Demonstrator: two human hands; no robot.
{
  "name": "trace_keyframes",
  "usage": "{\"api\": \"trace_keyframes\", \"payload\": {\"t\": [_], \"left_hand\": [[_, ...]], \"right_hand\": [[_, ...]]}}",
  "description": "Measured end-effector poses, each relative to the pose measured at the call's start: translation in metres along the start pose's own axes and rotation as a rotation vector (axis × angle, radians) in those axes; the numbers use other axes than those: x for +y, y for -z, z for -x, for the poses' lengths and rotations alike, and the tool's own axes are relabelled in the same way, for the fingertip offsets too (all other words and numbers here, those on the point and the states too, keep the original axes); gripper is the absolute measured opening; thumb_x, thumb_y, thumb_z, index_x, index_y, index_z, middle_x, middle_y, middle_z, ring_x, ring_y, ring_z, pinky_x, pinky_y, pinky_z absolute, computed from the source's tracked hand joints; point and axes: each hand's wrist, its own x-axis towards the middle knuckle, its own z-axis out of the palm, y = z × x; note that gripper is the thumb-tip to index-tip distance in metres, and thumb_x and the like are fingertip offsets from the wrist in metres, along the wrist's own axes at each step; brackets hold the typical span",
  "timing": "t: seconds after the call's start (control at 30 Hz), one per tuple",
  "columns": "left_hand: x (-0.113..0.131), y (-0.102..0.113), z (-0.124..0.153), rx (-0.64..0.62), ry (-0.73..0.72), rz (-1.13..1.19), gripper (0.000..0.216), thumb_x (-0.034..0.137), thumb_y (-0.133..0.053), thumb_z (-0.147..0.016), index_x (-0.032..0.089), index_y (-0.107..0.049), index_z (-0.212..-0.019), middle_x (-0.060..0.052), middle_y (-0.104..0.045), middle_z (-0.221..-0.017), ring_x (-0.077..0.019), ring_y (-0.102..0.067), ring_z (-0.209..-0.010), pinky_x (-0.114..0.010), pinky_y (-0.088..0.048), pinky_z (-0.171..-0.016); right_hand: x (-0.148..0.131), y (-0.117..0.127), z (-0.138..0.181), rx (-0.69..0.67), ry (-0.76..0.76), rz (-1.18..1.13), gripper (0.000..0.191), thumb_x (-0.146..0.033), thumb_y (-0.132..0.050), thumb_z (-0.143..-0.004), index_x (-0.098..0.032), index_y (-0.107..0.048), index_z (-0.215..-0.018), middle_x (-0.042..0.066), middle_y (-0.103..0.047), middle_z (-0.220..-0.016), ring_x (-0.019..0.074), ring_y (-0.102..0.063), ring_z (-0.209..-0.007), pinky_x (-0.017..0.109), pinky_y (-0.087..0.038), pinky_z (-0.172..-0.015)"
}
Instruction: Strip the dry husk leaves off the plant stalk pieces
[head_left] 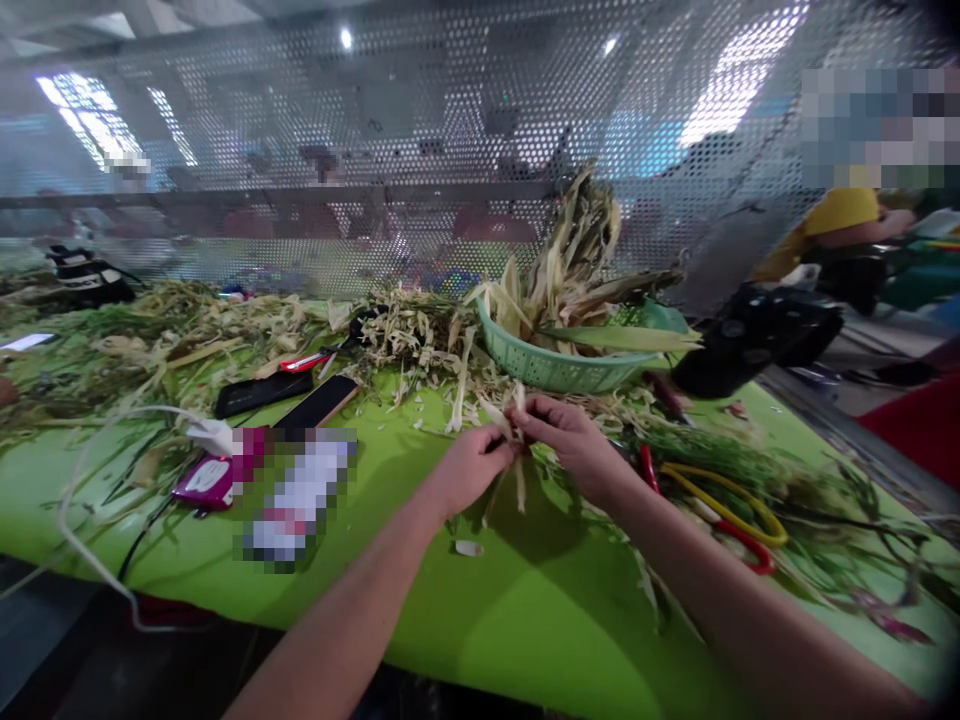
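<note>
Strips of dried corn husk [520, 482] are pinched between my two hands above the green tabletop [480, 620]. My left hand [474, 465] is closed on the lower part of the strips, with thumb and fingers together. From the other side, my right hand [559, 432] grips them near the top, its fingertips almost meeting the left ones. Some strip ends hang below the hands and others stick up. A small pale husk piece [469, 548] lies on the table just below. Behind my hands stands a light green plastic basket [559, 368] holding long dried husks [574, 255].
Scissors with red and yellow handles [757, 520] lie by my right forearm among green stems [810, 490]. Two dark phones [319, 405], a red cutter [306, 362] and a magenta power bank [206, 482] with a white cable are on the left. A perforated metal screen [420, 130] rises behind.
</note>
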Motion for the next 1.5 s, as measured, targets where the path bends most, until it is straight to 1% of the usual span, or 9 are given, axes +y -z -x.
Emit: {"api": "trace_keyframes", "payload": {"t": [0.1, 0.3, 0.47, 0.63, 0.87, 1.0, 1.2, 1.4, 1.5], "left_hand": [[0.001, 0.0, -0.002, 0.006, -0.042, -0.034, 0.039, 0.042, -0.056, -0.083, 0.015, -0.064, -0.109, -0.009, -0.067, -0.099, -0.0211, -0.059, -0.093, -0.034, -0.043, -0.087], [0.0, 0.001, -0.003, -0.04, -0.036, -0.036, 0.036, 0.042, -0.056, -0.083, 0.014, -0.067, -0.102, -0.009, -0.068, -0.096, -0.0203, -0.059, -0.092, -0.033, -0.043, -0.087], [0.003, -0.004, 0.001, -0.032, -0.023, -0.028, 0.027, 0.037, -0.058, -0.082, 0.013, -0.068, -0.09, -0.006, -0.064, -0.081, -0.0165, -0.055, -0.079, -0.029, -0.042, -0.077], [0.002, -0.01, 0.002, -0.038, 0.048, 0.183, 0.027, 0.039, -0.065, -0.076, 0.013, -0.066, -0.084, -0.001, -0.057, -0.07, -0.0102, -0.048, -0.063, -0.024, -0.038, -0.063], [0.002, 0.002, -0.004, 0.185, 0.109, 0.581, 0.03, 0.041, -0.069, -0.073, 0.013, -0.065, -0.085, -0.001, -0.059, -0.068, -0.0085, -0.052, -0.058, -0.021, -0.042, -0.056], [0.003, 0.007, -0.005, 0.253, 0.136, 0.64, 0.029, 0.039, -0.069, -0.074, 0.013, -0.067, -0.088, -0.001, -0.059, -0.066, -0.0087, -0.053, -0.055, -0.021, -0.045, -0.053], [0.007, 0.006, -0.004, 0.22, 0.098, 0.612, 0.031, 0.038, -0.065, -0.077, 0.013, -0.069, -0.094, -0.002, -0.061, -0.072, -0.0052, -0.049, -0.054, -0.017, -0.04, -0.05], [0.011, 0.006, -0.005, 0.213, 0.092, 0.723, 0.019, 0.027, -0.067, -0.075, 0.009, -0.067, -0.08, 0.002, -0.052, -0.056, -0.0045, -0.045, -0.047, -0.016, -0.038, -0.046], [0.008, 0.008, -0.006, 0.251, 0.103, 0.716, 0.019, 0.029, -0.067, -0.075, 0.01, -0.065, -0.078, 0.002, -0.051, -0.054, -0.0055, -0.046, -0.046, -0.017, -0.038, -0.045]], "right_hand": [[-0.001, 0.0, 0.0, -0.055, -0.017, 0.017, 0.031, -0.044, -0.069, -0.074, -0.018, -0.065, -0.09, 0.0, -0.063, -0.079, 0.0146, -0.054, -0.071, 0.028, -0.041, -0.067], [0.004, -0.003, 0.0, 0.024, 0.118, 0.036, 0.025, -0.039, -0.072, -0.071, -0.018, -0.059, -0.075, -0.003, -0.054, -0.067, 0.0122, -0.049, -0.06, 0.026, -0.04, -0.057], [0.001, -0.009, 0.005, 0.116, 0.212, 0.177, 0.017, -0.032, -0.068, -0.076, -0.02, -0.057, -0.072, -0.002, -0.05, -0.069, 0.0123, -0.048, -0.061, 0.025, -0.038, -0.053], [-0.001, -0.008, 0.004, 0.152, 0.198, 0.198, 0.017, -0.033, -0.067, -0.076, -0.02, -0.058, -0.071, -0.002, -0.053, -0.069, 0.0136, -0.049, -0.065, 0.026, -0.041, -0.058], [-0.008, -0.003, 0.001, -0.022, 0.095, 0.014, 0.034, -0.043, -0.058, -0.085, -0.022, -0.06, -0.11, 0.005, -0.065, -0.104, 0.0187, -0.06, -0.095, 0.031, -0.046, -0.083], [-0.007, -0.001, 0.002, -0.047, 0.007, 0.06, 0.032, -0.046, -0.064, -0.08, -0.019, -0.065, -0.097, 0.004, -0.067, -0.092, 0.0169, -0.059, -0.085, 0.029, -0.045, -0.078], [-0.001, -0.001, 0.001, -0.089, -0.041, 0.157, 0.035, -0.051, -0.064, -0.076, -0.016, -0.062, -0.075, 0.0, -0.058, -0.069, 0.0132, -0.051, -0.064, 0.026, -0.039, -0.06], [0.003, 0.003, -0.002, 0.017, 0.182, 0.431, 0.024, -0.04, -0.059, -0.083, -0.019, -0.061, -0.073, 0.0, -0.056, -0.069, 0.0157, -0.051, -0.065, 0.028, -0.039, -0.061], [-0.003, 0.001, 0.001, 0.11, 0.395, 0.614, 0.014, -0.033, -0.058, -0.085, -0.021, -0.065, -0.086, 0.005, -0.063, -0.086, 0.0214, -0.056, -0.082, 0.034, -0.044, -0.072]]}}
